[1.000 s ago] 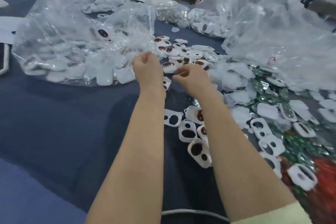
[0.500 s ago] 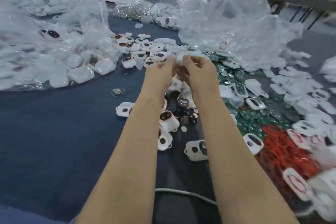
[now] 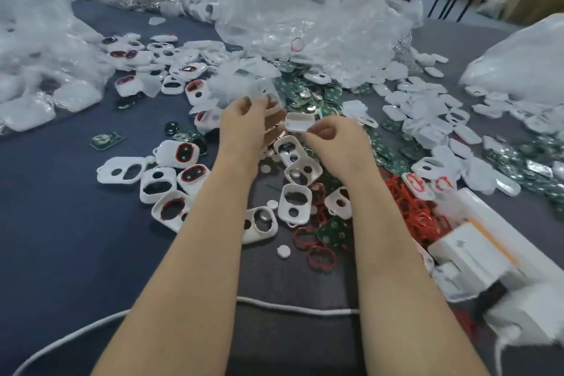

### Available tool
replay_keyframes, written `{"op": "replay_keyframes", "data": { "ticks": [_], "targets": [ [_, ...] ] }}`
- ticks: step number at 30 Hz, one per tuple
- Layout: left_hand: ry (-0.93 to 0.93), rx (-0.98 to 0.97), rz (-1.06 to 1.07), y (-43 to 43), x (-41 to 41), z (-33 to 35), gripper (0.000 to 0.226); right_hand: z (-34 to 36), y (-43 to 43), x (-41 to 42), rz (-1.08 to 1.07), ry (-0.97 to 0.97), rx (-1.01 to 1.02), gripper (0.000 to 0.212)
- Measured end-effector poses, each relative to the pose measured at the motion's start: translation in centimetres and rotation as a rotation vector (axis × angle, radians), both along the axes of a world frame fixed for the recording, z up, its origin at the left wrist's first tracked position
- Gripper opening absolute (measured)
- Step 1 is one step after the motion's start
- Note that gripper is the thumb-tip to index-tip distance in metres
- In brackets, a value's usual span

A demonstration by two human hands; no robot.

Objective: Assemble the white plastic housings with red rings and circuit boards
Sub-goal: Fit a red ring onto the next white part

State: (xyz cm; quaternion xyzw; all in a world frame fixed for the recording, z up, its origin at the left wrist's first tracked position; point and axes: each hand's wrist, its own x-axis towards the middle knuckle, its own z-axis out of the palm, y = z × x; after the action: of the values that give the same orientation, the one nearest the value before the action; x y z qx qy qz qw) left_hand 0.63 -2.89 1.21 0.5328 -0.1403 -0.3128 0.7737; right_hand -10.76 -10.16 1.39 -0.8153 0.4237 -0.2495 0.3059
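My right hand (image 3: 334, 139) pinches a white plastic housing (image 3: 299, 122) by its near edge and holds it just above the table. My left hand (image 3: 248, 123), a little to its left, has its fingers curled round a pale translucent plastic piece (image 3: 265, 96). Empty white housings with two holes (image 3: 158, 183) lie around my forearms, some fitted with red rings (image 3: 186, 152). A heap of loose red rings (image 3: 409, 207) lies on the right. Green circuit boards (image 3: 305, 91) are piled beyond my hands.
Clear plastic bags of parts stand at the left (image 3: 39, 49), at the back middle (image 3: 305, 15) and at the far right (image 3: 525, 61). White boxes (image 3: 476, 250) sit at the right edge. A white cable (image 3: 290, 308) crosses under my forearms. One circuit board (image 3: 106, 140) lies alone on the blue cloth.
My hands, close together on one white piece half a second ago, have drawn apart. The right hand now carries the white housing alone. The view has swung to the right.
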Motion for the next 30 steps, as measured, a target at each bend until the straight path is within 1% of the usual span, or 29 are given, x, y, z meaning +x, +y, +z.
{"op": "replay_keyframes", "data": {
  "ticks": [4, 5, 7, 9, 10, 12, 13, 14, 17, 19, 21, 23, 24, 27, 28, 30],
  "targets": [
    [0.025, -0.003, 0.042, 0.0, 0.0, 0.0, 0.02, -0.3, 0.2, 0.4, -0.044, 0.136, -0.056, 0.022],
    [0.035, -0.002, 0.052, 0.0, 0.0, 0.0, 0.02, -0.3, 0.2, 0.4, -0.051, 0.138, -0.062, 0.021],
    [0.066, -0.012, 0.081, -0.1, 0.2, 0.1, 0.022, -0.1, 0.4, 0.5, -0.029, 0.077, -0.068, 0.02],
    [0.086, -0.04, 0.139, -0.1, 0.5, 0.2, 0.024, 0.0, 1.0, 0.9, 0.052, 0.053, -0.071, 0.032],
    [0.089, -0.059, 0.178, 0.1, 0.5, 0.2, 0.025, 0.0, 1.3, 1.2, 0.1, 0.099, -0.072, 0.04],
    [0.095, -0.094, 0.261, 0.4, 0.6, 0.1, 0.026, -0.3, 1.6, 1.7, 0.16, 0.264, -0.096, 0.05],
    [0.103, -0.108, 0.297, 0.6, 0.7, 0.1, 0.026, -0.5, 1.6, 1.8, 0.151, 0.316, -0.123, 0.05],
    [0.111, -0.12, 0.325, 0.7, 0.8, 0.2, 0.025, -0.7, 1.4, 1.8, 0.109, 0.327, -0.154, 0.046],
    [0.112, -0.143, 0.366, 1.0, 0.8, 0.3, 0.024, -0.8, 1.0, 1.2, -0.088, 0.242, -0.194, 0.043],
    [0.108, -0.15, 0.357, 1.0, 0.7, 0.3, 0.023, -0.9, 1.1, 1.0, -0.136, 0.166, -0.211, 0.043],
    [0.115, -0.15, 0.337, 1.0, 0.7, 0.4, 0.023, -0.7, 1.4, 1.2, -0.101, 0.106, -0.256, 0.034],
    [0.123, -0.146, 0.322, 0.8, 0.6, 0.4, 0.02, -0.5, 1.5, 1.7, 0.0, 0.101, -0.266, 0.025],
    [0.121, -0.146, 0.309, 0.8, 0.6, 0.3, 0.017, -0.4, 1.7, 2.1, 0.055, 0.146, -0.263, 0.023],
    [0.089, -0.148, 0.247, 0.7, 0.3, 0.2, 0.014, -0.7, 2.1, 3.0, 0.129, 0.412, -0.283, 0.028],
    [0.079, -0.144, 0.234, 0.7, 0.3, 0.2, 0.015, -0.9, 2.2, 3.2, 0.123, 0.443, -0.29, 0.029],
    [0.071, -0.136, 0.224, 0.7, 0.2, 0.2, 0.016, -1.0, 2.1, 3.4, 0.083, 0.374, -0.293, 0.025]
  ]
}}
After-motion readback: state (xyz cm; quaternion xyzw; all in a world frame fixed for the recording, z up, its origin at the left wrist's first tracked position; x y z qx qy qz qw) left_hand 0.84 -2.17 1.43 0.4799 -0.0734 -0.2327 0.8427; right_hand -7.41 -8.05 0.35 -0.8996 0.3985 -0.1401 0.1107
